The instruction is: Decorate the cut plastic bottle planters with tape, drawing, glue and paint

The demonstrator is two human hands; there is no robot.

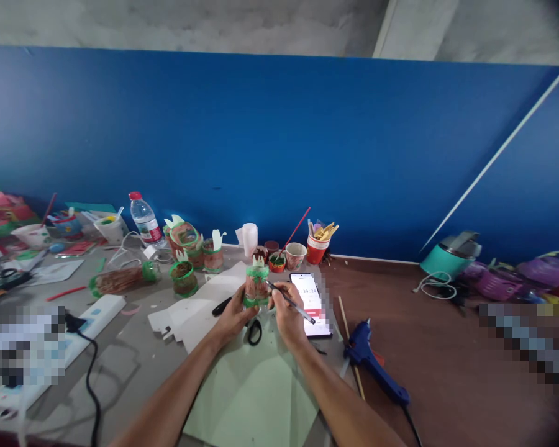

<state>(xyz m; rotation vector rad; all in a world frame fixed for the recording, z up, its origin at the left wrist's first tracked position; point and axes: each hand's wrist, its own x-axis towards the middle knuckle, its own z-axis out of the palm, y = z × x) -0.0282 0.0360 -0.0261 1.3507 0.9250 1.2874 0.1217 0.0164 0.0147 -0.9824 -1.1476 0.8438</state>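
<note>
My left hand (233,315) is wrapped round a small plastic cup (256,287) painted brown with green edges, a pale crown-shaped cutout at its top. In my right hand (286,310) a pen (298,304) is gripped, its tip close to the cup's right side; whether it touches, I cannot tell. Below the left hand lie black-handled scissors (254,333), partly hidden by that hand. Pale green paper (251,391) lies under both forearms, beside cut white paper (190,313).
Similar painted cups (183,277) and a water bottle (145,220) stand at back left. A phone (312,304) lies right of my right hand, near a blue glue gun (372,360) with a cord. A power strip (88,332) sits left; paper cups (317,248) line the back.
</note>
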